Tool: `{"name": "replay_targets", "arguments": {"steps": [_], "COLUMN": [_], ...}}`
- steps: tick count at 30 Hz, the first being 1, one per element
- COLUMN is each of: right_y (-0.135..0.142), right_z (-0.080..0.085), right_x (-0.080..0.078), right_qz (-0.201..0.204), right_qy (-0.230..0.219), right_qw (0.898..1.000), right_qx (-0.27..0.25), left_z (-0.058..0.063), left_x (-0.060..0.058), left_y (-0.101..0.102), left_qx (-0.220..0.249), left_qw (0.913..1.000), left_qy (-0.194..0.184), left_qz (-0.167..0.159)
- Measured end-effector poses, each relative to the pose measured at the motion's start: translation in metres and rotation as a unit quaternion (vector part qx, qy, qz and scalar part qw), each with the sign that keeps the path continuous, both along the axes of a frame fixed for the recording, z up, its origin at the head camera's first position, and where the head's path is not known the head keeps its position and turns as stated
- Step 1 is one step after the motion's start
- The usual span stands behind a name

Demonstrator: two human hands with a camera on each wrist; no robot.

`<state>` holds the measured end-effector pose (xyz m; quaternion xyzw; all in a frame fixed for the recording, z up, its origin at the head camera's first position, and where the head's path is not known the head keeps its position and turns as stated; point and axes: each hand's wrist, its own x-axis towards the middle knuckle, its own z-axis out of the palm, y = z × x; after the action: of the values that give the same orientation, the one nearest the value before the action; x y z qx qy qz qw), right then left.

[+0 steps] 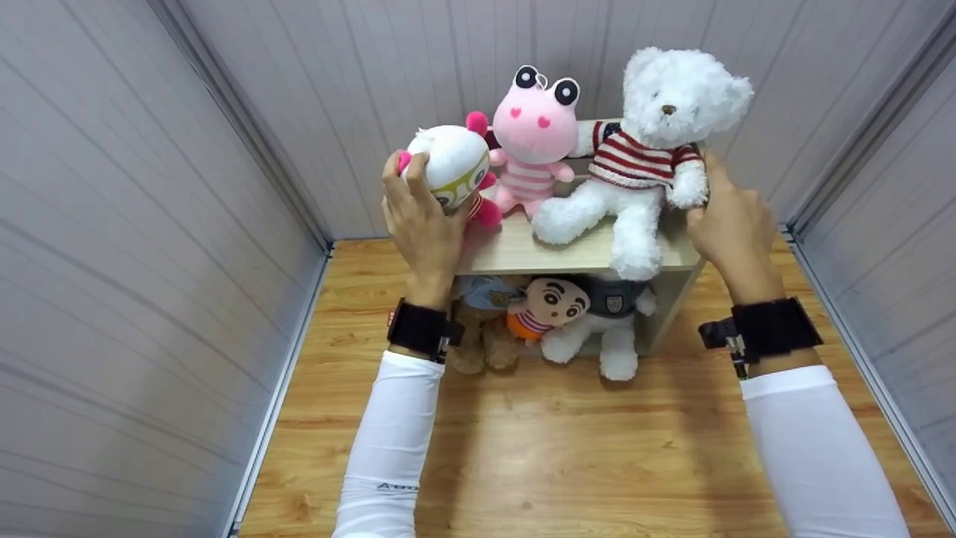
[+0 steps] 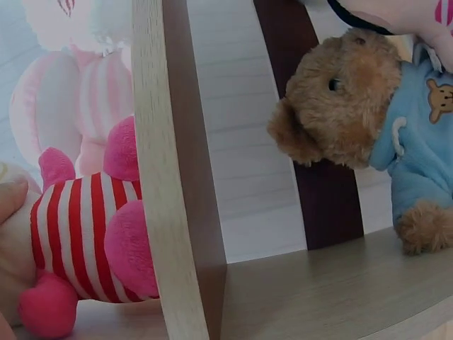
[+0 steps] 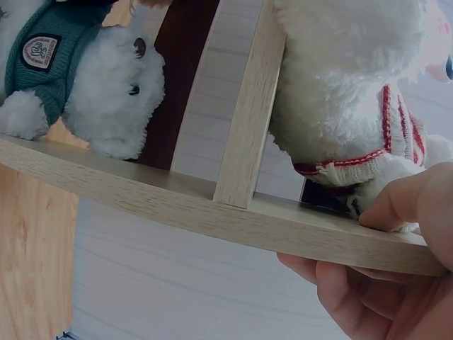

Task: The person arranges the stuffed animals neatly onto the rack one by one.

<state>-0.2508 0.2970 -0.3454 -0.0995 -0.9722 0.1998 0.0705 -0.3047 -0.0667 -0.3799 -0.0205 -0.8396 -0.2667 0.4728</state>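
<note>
My left hand grips the white head of a plush doll with pink ears, at the left end of a small wooden shelf's top board. In the left wrist view, the doll's red-and-white striped body and pink limbs show. My right hand holds the shelf's right side panel, thumb inside and fingers outside, as the right wrist view shows. Close to that thumb sits a white teddy bear in a striped sweater. Between doll and bear is a pink frog plush.
On the lower level sit a brown bear in blue, a boy-faced doll and a white bear in a dark green top. Grey panel walls enclose the wooden floor on left, right and back.
</note>
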Motion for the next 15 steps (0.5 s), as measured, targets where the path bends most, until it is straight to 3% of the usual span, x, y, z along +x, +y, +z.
{"name": "replay_targets", "arguments": {"steps": [8,15], "right_y": [0.0009,0.0009], "right_z": [0.0011,0.0], "right_x": [0.0007,0.0005], "right_qz": [0.001,0.001], "right_qy": [-0.002,-0.001], "right_qw": [1.0,1.0], "right_qx": [-0.002,-0.003], "left_z": [-0.003,-0.001], "left_x": [0.0016,0.0037], "left_y": [-0.005,-0.0051], "left_qx": [-0.026,-0.034], "left_qw": [0.9979,0.9947], "left_qy": [-0.059,-0.094], "left_qz": [0.001,0.023]}}
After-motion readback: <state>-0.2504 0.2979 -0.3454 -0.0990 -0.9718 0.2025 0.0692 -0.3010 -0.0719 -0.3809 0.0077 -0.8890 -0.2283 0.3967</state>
